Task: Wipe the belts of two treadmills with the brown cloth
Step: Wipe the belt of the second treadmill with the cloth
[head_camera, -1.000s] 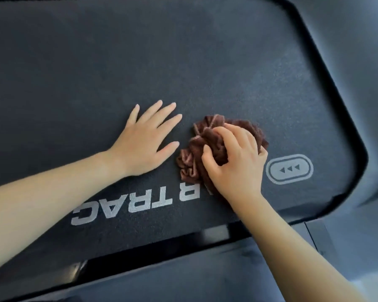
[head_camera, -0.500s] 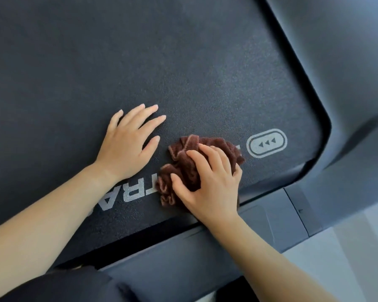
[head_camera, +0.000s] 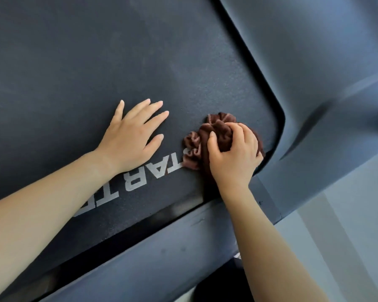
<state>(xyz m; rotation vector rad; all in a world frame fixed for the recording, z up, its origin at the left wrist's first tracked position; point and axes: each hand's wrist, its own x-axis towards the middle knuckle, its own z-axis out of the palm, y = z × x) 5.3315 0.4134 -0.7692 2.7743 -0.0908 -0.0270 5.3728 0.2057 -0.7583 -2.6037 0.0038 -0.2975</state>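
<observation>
My left hand (head_camera: 131,136) lies flat on the belt (head_camera: 96,62), fingers (head_camera: 148,118) straight and spread, holding nothing, just bracing me. Right of it the brown cloth (head_camera: 215,127) sits bunched on the belt near the rounded corner, and my right hand (head_camera: 234,158) has its fingers curled tight into the wad. Tip: I'd press down evenly, work right into that corner edge and overlap strokes, since I reckon this 1 belt is only part done.
</observation>
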